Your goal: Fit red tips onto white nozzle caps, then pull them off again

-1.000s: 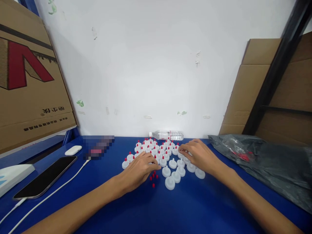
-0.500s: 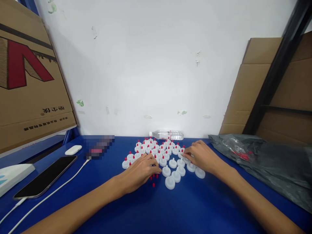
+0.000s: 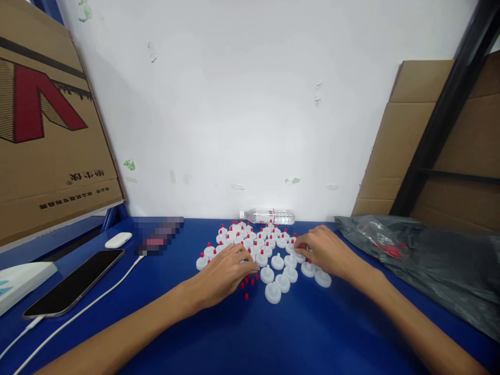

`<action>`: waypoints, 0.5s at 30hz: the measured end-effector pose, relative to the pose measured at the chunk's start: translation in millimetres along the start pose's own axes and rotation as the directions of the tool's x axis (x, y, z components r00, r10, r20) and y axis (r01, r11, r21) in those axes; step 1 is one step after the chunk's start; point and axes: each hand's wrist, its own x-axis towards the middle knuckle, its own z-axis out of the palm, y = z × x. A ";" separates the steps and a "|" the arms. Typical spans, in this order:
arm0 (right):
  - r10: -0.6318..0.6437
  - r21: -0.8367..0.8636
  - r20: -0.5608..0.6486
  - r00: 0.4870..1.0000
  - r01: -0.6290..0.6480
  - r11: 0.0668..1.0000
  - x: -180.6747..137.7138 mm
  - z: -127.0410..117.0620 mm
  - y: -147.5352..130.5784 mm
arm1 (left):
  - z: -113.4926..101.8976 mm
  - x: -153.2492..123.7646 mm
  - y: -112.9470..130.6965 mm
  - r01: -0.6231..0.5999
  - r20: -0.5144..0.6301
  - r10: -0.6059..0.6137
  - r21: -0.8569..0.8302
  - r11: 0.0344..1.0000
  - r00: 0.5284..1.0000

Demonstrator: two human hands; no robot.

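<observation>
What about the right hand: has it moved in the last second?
Yes, slightly: the right hand has slid rightward across the white plastic caps, away from the clear plastic bottle lying behind them.

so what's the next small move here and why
Probably the left hand should pinch one of the loose red tips lying beside it and seat it on the nearest bare white cap; the rows behind already carry red tips.

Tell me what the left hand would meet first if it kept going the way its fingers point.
Probably the nearest white caps of the cluster, right ahead of the left hand; depth is unclear.
</observation>
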 end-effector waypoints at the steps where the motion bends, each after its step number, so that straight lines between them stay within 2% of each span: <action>1: -0.007 0.003 -0.028 1.000 0.007 1.000 0.3 -0.3 0.0 | 0.1 -0.1 -0.1 0.000 -0.010 0.000 0.000 1.000 1.000; 5: -0.017 0.035 -0.098 0.995 0.020 0.999 1.5 -0.5 0.3 | -0.8 -0.1 0.3 0.016 -0.052 -0.016 -0.006 1.000 0.999; 11: 0.053 -0.062 -0.074 0.996 -0.057 0.996 -0.4 0.9 1.5 | -2.5 0.1 2.1 0.025 -0.064 -0.027 -0.026 0.999 0.998; 15: 0.127 -0.022 -0.012 0.992 -0.128 0.992 -1.6 0.7 2.9 | -2.3 0.0 2.4 0.021 -0.057 -0.023 -0.030 0.999 0.998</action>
